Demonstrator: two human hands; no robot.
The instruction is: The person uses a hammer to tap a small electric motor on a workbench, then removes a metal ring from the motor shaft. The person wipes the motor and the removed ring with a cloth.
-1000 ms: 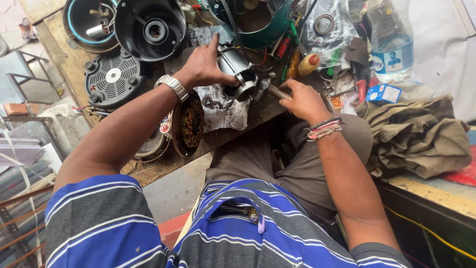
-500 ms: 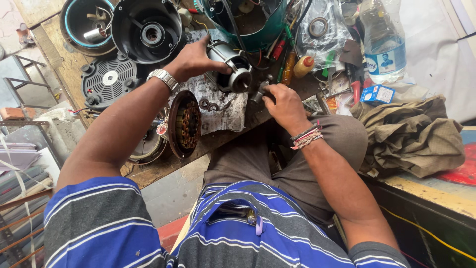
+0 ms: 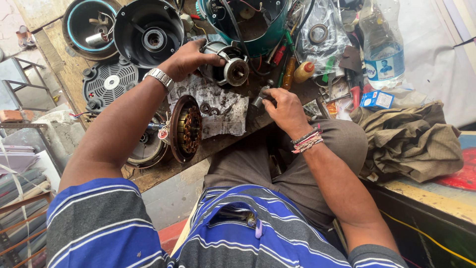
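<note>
The left hand [image 3: 191, 58] has its grip pressed around a silver motor part [image 3: 227, 63], fingers wrapped over the top of the housing and the round shaft end facing the camera; half a second ago the same hand lay flatter over the part, and the part now sits turned more toward the viewer. The right hand [image 3: 281, 105] has its grip pinched on a small dark tool [image 3: 261, 94]. This hand has drawn nearer to the body than it was a second ago, when it reached farther right. The tool's working end is largely covered by the fingers, so its kind cannot be read with confidence; it appears to be a short metal driver or socket. The motor part lies just left of and above the right grip, apart from it, on the wooden surface [image 3: 163, 171]. Below the left grip lies a grimy sheet of paper [image 3: 218, 109], with a copper-wound stator [image 3: 187, 128] at its left edge. Farther out stand a black round housing [image 3: 148, 32], a teal casing [image 3: 258, 25], cut off by the top edge, and a plastic bottle [image 3: 383, 44].
</note>
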